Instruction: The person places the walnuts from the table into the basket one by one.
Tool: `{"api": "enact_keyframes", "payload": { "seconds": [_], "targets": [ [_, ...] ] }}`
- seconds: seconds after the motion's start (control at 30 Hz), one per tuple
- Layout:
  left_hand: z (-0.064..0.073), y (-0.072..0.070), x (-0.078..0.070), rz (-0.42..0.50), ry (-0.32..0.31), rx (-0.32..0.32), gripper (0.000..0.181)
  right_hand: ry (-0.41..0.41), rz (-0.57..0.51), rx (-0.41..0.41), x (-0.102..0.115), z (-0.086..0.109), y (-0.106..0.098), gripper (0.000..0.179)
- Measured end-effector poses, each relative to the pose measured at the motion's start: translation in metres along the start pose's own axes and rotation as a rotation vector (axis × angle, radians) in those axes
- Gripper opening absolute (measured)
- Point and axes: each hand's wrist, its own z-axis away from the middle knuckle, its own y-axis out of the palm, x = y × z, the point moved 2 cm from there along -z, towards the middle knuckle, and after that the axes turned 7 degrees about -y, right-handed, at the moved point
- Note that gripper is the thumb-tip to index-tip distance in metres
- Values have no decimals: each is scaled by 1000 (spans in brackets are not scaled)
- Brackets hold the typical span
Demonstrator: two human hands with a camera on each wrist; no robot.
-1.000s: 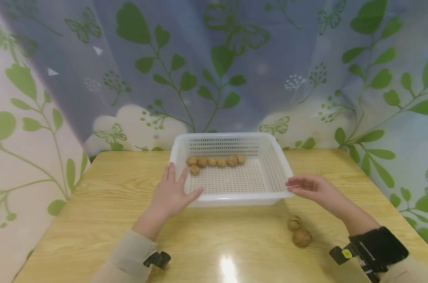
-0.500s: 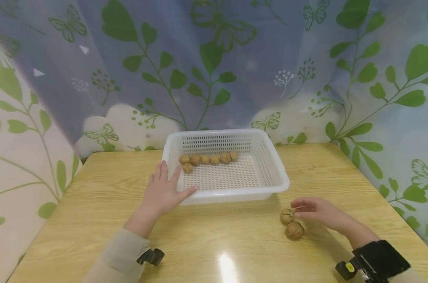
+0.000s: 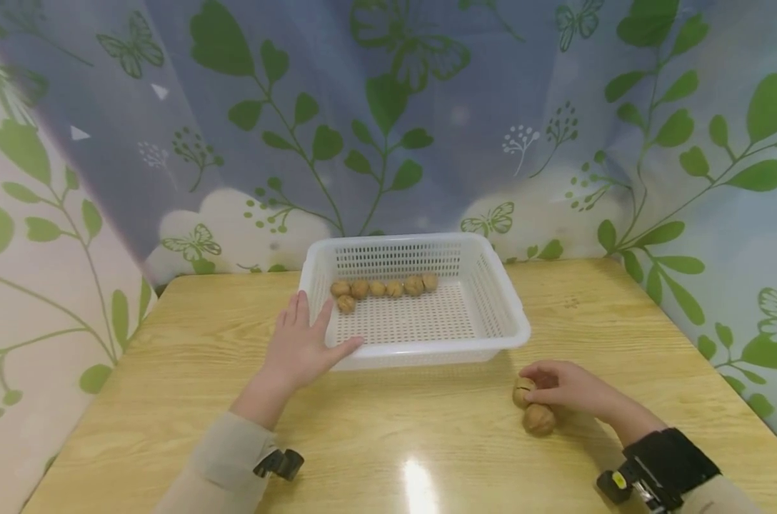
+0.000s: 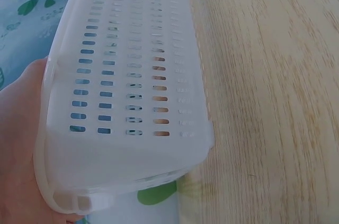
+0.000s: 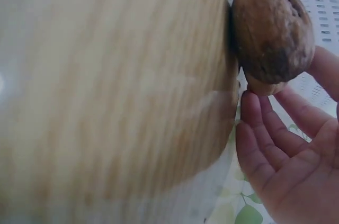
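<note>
A white plastic basket (image 3: 404, 350) with slotted walls stands on the wooden table. Several walnuts (image 3: 394, 288) lie inside it, mostly in a row along the back left. My left hand (image 3: 298, 350) rests on the basket's front left corner, fingers spread over the left rim and thumb across the front rim. In the left wrist view, the hand (image 4: 21, 139) shows only partly behind the wall. Right of the basket, my right hand (image 3: 571, 389) pinches a cracked walnut (image 3: 523, 392) between thumb and fingers. A second walnut (image 3: 539, 420) sits close in front of it; it mostly hides the pinched one in the right wrist view.
The light wooden table (image 3: 376, 428) reaches back to a curtain (image 3: 427, 143) printed with leaves and butterflies. The basket stands near the table's back edge.
My right hand has left the basket's right rim, come down toward the two loose walnuts and closed its fingers on the farther one. The left hand has stayed on the basket corner.
</note>
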Motion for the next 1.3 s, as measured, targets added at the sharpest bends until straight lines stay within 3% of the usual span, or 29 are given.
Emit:
{"api": "enact_keyframes", "payload": {
  "seconds": [0.27,0.43,0.73,0.9,1.3],
  "targets": [
    [4,-4,-1,5,2,11,97,7,37,-109,8,2,-5,47],
    [4,-4,-1,6,0,12,96,18,-32,-151,27,11,-18,49],
    [4,-4,-2,6,6,-3,95,-18,-38,-207,60,16,-41,47],
    [4,-2,1,-6,2,-8,97,-56,-35,-215,81,-5,-52,47],
    [4,-3,-1,0,1,-3,94,-64,-95,-158,135,-86,-64,55]
  ]
}}
